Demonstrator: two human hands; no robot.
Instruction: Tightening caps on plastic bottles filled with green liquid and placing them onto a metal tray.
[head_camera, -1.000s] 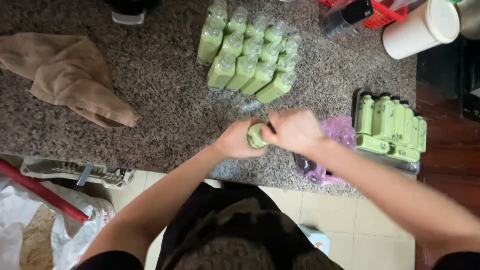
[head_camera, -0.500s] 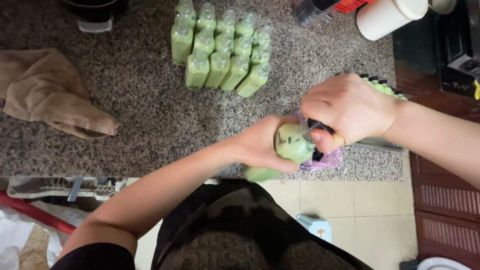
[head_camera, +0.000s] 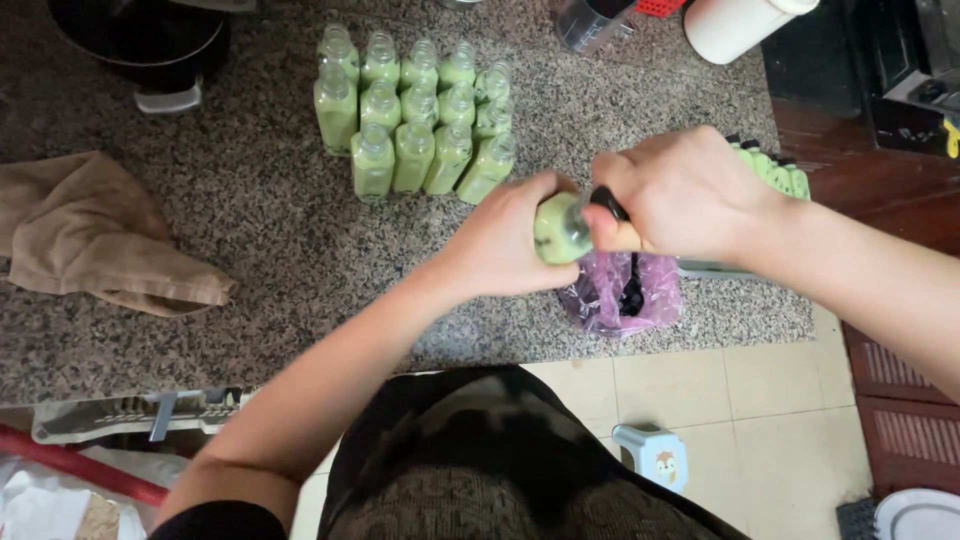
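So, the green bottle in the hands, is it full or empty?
Full: the bottle in the left hand shows green liquid right up to its neck. The right hand presses a black cap at its mouth.

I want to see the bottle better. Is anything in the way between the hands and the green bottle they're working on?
Nothing visible is. The left hand already wraps the green bottle, and the right hand presses a black cap at its mouth. The purple bag lies below them, and the standing bottles are off to the side.
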